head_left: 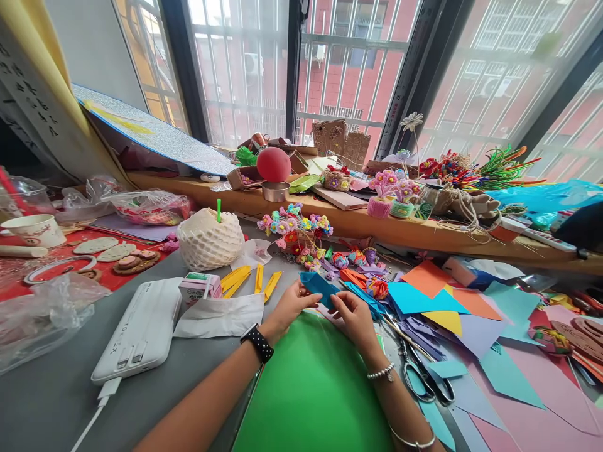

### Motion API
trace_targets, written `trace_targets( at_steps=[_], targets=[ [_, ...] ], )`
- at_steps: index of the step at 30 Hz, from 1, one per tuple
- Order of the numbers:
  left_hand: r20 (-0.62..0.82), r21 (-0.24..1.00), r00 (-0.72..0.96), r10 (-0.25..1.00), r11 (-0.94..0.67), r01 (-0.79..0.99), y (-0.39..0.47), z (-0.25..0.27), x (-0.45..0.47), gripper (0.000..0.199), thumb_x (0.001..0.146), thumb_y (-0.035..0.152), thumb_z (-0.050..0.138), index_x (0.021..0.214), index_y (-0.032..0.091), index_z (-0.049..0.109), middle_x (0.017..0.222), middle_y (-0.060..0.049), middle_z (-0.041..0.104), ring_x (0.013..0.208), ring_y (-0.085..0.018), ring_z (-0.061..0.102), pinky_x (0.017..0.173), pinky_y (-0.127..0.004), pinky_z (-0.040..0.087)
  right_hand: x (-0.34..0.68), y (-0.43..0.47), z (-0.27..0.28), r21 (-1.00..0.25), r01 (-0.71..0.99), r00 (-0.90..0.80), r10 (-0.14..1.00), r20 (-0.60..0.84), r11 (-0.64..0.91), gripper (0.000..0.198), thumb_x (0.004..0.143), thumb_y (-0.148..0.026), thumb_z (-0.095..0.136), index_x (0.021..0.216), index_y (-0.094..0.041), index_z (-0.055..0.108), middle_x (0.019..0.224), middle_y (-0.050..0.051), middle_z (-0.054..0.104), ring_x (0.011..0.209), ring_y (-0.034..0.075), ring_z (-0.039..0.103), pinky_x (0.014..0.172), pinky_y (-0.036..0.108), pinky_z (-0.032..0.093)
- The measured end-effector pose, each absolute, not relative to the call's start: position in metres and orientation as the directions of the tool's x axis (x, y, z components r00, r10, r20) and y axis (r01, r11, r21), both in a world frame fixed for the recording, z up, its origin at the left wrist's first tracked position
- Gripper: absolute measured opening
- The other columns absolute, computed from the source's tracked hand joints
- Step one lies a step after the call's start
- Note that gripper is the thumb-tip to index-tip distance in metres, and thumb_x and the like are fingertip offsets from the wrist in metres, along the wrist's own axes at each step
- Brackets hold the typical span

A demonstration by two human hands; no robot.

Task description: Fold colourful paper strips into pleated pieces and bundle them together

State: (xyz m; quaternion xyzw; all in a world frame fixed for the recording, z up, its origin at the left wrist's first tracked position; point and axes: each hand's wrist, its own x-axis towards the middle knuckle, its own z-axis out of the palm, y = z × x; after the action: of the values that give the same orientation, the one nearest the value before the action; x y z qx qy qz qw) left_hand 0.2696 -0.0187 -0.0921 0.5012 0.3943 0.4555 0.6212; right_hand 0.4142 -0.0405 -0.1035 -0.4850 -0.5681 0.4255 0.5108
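Note:
A small piece of folded blue paper (316,285) is held up between my two hands, above the far end of a green board (315,389). My left hand (293,309) pinches its left side, thumb in front. On its right lower edge, the fingers of my right hand (353,316) are closed. Folded yellow paper strips (235,279) lie beyond my left hand. Just right of my right hand are more blue folded pieces (370,300), scissors (417,370) and several loose coloured sheets (426,301).
On the left stand a white power bank (139,329) with a cable, a drink carton (201,285) and a coconut in foam netting (210,240). Crocheted flowers (296,229) sit ahead. Behind them, a wooden sill (211,198) carries a red balloon (274,164) and crafts.

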Motion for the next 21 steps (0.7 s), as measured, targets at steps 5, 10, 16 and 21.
trace_targets(
  at_steps=[5,10,16,21],
  targets=[
    [-0.086,0.977,0.337,0.938,0.146,-0.157,-0.0184,-0.0935,0.2688,0.032,0.055,0.028,0.066,0.079,0.009,0.055,0.072,-0.005,0.062,0.066,-0.014,0.057,0.068,-0.029,0.044,0.4146,-0.0402,-0.1022,-0.985,0.064,0.03,0.986,0.165,0.162,0.028,0.067,-0.042,0.053,0.071,-0.014,0.051,0.056,-0.001,0.052,0.048,0.013,0.053,0.047,0.023,0.042],
    [-0.098,0.957,0.308,0.946,0.175,-0.232,-0.019,-0.0893,0.2674,0.032,0.057,0.029,0.066,0.081,0.011,0.054,0.075,-0.003,0.061,0.067,-0.013,0.057,0.07,-0.029,0.045,0.4156,-0.0393,-0.1038,-0.984,0.067,0.033,0.985,0.17,0.168,0.028,0.068,-0.042,0.053,0.071,-0.014,0.05,0.054,-0.001,0.051,0.046,0.012,0.051,0.047,0.023,0.041],
    [-0.101,0.941,0.188,0.977,0.155,-0.3,-0.0184,-0.0866,0.2672,0.037,0.057,0.022,0.066,0.088,0.014,0.048,0.071,0.0,0.058,0.066,-0.01,0.057,0.07,-0.026,0.046,0.4157,-0.0385,-0.1039,-0.987,0.051,0.042,0.987,0.154,0.152,0.03,0.066,-0.044,0.054,0.07,-0.014,0.049,0.054,-0.001,0.051,0.046,0.012,0.05,0.047,0.024,0.041],
    [-0.106,0.978,0.228,0.968,0.142,-0.15,-0.014,-0.0871,0.2624,0.042,0.054,0.026,0.068,0.089,0.013,0.049,0.072,0.0,0.058,0.061,-0.011,0.057,0.064,-0.026,0.048,0.4197,-0.0363,-0.1058,-0.987,0.048,0.092,0.983,0.158,0.154,0.028,0.067,-0.041,0.054,0.073,-0.014,0.051,0.056,-0.001,0.05,0.047,0.011,0.048,0.047,0.023,0.041]
  ],
)
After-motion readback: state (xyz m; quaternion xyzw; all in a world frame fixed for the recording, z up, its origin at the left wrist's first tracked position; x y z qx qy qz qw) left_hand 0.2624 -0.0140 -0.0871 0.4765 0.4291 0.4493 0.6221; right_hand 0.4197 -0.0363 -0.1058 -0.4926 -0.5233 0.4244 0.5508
